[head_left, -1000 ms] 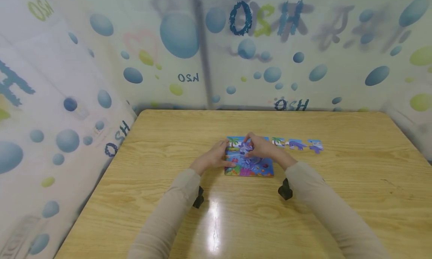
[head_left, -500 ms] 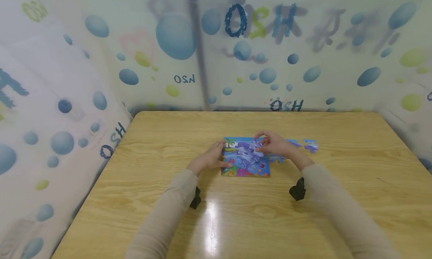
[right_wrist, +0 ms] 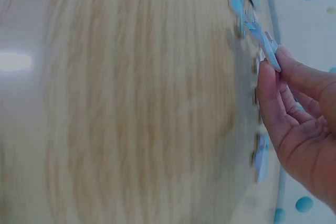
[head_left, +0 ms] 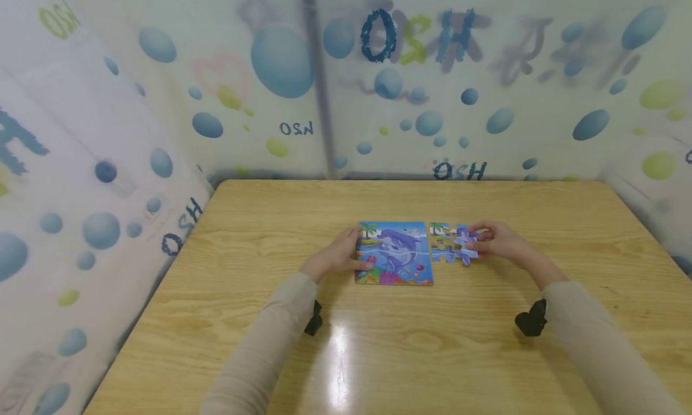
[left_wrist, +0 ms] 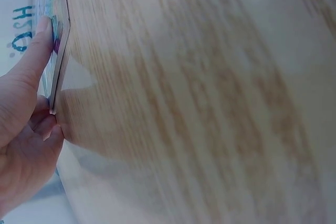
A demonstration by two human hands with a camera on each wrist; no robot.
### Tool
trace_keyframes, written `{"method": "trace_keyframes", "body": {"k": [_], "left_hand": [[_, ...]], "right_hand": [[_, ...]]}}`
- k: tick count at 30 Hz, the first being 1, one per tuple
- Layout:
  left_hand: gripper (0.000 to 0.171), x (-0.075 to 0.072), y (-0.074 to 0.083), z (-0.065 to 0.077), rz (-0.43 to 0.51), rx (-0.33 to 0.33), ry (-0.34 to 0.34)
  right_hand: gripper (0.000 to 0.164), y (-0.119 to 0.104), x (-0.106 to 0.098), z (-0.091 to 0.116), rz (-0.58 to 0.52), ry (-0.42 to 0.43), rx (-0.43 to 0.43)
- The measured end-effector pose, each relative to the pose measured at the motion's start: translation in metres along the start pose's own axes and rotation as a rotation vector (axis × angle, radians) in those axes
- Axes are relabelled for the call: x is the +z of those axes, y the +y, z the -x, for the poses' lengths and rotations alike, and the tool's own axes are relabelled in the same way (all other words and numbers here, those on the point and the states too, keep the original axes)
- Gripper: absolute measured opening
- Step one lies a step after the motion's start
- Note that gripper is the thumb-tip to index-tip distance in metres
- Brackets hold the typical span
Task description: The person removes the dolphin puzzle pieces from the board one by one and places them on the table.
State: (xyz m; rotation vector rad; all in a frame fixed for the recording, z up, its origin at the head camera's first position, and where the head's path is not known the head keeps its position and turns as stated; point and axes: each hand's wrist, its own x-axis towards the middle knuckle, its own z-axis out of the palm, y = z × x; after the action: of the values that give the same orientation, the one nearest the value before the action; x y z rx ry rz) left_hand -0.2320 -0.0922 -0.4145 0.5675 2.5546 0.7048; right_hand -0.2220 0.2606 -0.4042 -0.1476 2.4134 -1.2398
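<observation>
A dolphin picture puzzle board (head_left: 394, 274) lies flat on the table. My left hand (head_left: 334, 257) holds its left edge; in the left wrist view, the thumb (left_wrist: 39, 51) lies on the board's face and the other fingers sit curled at the edge. To the right of the board, my right hand (head_left: 503, 245) pinches a blue and purple jigsaw piece (head_left: 466, 247) between thumb and fingertips. The right wrist view has this piece (right_wrist: 269, 51) tilted over the table. Loose jigsaw pieces (head_left: 442, 254), one with a palm tree, lie between board and hand.
Another loose piece (right_wrist: 261, 158) lies on the table below the right hand in the right wrist view. The wooden table (head_left: 411, 349) meets a patterned curtain (head_left: 357, 90) at its back edge and another at its left. A dark wrist mount (head_left: 532, 319) hangs under the right sleeve.
My right hand has moved right from over the board to the loose pieces, carrying a jigsaw piece. The whole dolphin picture is now uncovered. My left hand stays at the board's left edge.
</observation>
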Motion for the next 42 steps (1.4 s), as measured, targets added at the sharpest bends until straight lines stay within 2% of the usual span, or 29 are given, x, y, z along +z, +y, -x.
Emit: {"method": "trace_keyframes", "body": {"k": [5, 11, 22, 27, 30, 34, 42], "left_hand": [[0.096, -0.002, -0.001, 0.002, -0.006, -0.016, -0.002], [0.095, -0.002, -0.002, 0.003, -0.017, -0.021, -0.002], [0.095, -0.002, -0.001, 0.002, 0.001, -0.025, -0.005], [0.093, -0.001, -0.001, 0.0, -0.001, -0.019, -0.002], [0.091, -0.001, -0.002, 0.0, -0.002, -0.015, 0.004], [0.091, 0.0, -0.003, -0.001, -0.002, -0.016, 0.002], [0.093, -0.001, -0.002, -0.001, -0.017, -0.013, -0.004]], "right_hand": [[0.05, 0.013, -0.005, 0.005, -0.018, -0.004, 0.009], [0.047, 0.016, -0.004, 0.005, -0.016, 0.0, 0.048], [0.044, 0.007, -0.003, 0.003, 0.09, 0.049, 0.071], [0.043, -0.006, -0.004, 0.004, 0.165, 0.089, 0.067], [0.039, -0.016, 0.002, 0.0, 0.216, 0.098, 0.025], [0.038, -0.027, 0.014, -0.007, 0.273, 0.069, -0.06], [0.043, -0.043, 0.037, -0.02, 0.289, 0.007, -0.144]]}}
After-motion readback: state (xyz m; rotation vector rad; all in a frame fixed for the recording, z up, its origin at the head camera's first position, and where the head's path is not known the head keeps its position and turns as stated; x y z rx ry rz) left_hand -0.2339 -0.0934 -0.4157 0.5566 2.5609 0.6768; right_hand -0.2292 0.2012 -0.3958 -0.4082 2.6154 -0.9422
